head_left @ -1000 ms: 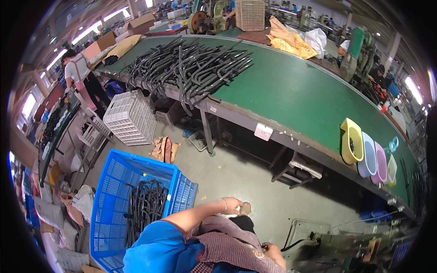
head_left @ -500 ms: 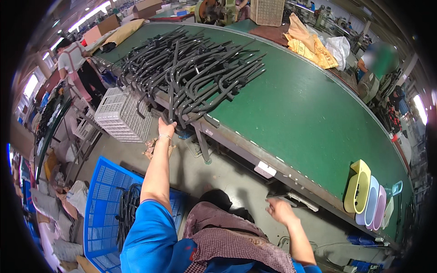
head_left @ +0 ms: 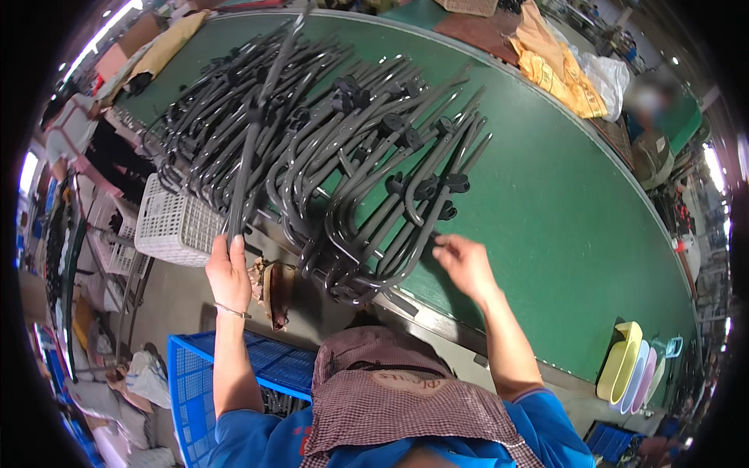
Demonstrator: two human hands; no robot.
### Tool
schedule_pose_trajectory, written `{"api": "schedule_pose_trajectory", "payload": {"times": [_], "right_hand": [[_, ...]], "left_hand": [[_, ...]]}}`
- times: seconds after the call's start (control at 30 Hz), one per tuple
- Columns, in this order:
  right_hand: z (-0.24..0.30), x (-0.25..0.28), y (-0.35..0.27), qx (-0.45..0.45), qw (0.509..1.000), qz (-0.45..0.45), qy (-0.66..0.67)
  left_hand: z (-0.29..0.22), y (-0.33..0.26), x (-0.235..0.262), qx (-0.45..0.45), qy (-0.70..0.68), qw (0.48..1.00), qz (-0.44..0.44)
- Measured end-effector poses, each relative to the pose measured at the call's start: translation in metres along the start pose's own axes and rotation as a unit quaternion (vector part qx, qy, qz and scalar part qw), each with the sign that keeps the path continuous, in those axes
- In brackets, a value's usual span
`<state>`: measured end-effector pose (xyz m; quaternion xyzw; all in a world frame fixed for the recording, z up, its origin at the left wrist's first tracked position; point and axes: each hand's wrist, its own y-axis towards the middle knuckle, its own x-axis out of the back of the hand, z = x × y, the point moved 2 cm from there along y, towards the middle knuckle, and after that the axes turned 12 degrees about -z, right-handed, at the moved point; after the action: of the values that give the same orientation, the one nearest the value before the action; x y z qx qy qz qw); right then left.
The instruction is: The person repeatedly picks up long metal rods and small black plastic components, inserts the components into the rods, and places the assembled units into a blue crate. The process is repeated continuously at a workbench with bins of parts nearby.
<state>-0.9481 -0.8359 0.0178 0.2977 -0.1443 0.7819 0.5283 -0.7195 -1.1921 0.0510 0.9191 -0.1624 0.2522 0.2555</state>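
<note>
Two bare hands at work beside a heap of tubes, seen from within the room. The left hand (head_left: 228,273) is clamped, thumb and fingers together, on the near end of a long dark tube (head_left: 245,171), which runs from the grip away from the body, slanting slightly rightward across the heap of bent dark tubes (head_left: 296,168). The heap spreads ahead and to the right of the grip on a green table (head_left: 538,210), some curved ends overhanging the near edge; black fittings (head_left: 425,187) sit on several tubes. The right hand (head_left: 466,265), well apart to the right of the grip, has its fingers curled beside the outermost tubes; from where I stand I cannot tell whether they close on one. Left of the grip stands a pale slatted crate (head_left: 172,222); nearer the body, a blue crate (head_left: 191,374) contains dark pieces (head_left: 281,405). Far to the right of the grip stand a yellow bin (head_left: 622,351) and a pink bin (head_left: 645,382). A yellow sack (head_left: 573,82) lies beyond the grip, by the table's far edge.
</note>
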Motion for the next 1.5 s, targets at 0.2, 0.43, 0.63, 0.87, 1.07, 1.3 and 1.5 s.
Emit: {"api": "schedule_pose_trajectory", "payload": {"times": [0.2, 0.43, 0.63, 0.87, 1.07, 1.3, 1.5], "right_hand": [[-0.036, -0.002, 0.063, -0.309, 0.950, -0.031, -0.038], [-0.041, -0.008, 0.096, -0.137, 0.961, -0.240, -0.007], [-0.077, -0.007, 0.088, -0.390, 0.920, -0.012, -0.028], [-0.097, -0.073, 0.115, -0.216, 0.953, -0.122, 0.174], [-0.032, -0.078, 0.132, -0.166, 0.939, -0.140, 0.265], [-0.057, -0.068, 0.133, -0.214, 0.975, -0.025, 0.058], [-0.056, -0.084, 0.128, -0.143, 0.981, -0.093, 0.096]], "left_hand": [[-0.091, 0.036, -0.059, -0.081, 0.006, 0.989, 0.122], [-0.094, 0.036, -0.112, -0.119, 0.073, 0.962, 0.234], [-0.071, 0.210, -0.193, -0.204, 0.080, 0.965, 0.147], [-0.053, 0.242, -0.276, -0.118, 0.401, 0.849, 0.323], [-0.049, 0.254, -0.300, -0.135, 0.287, 0.865, 0.388], [-0.068, 0.248, -0.324, -0.052, 0.209, 0.909, 0.357], [-0.073, 0.203, -0.320, -0.058, 0.223, 0.912, 0.339]]}}
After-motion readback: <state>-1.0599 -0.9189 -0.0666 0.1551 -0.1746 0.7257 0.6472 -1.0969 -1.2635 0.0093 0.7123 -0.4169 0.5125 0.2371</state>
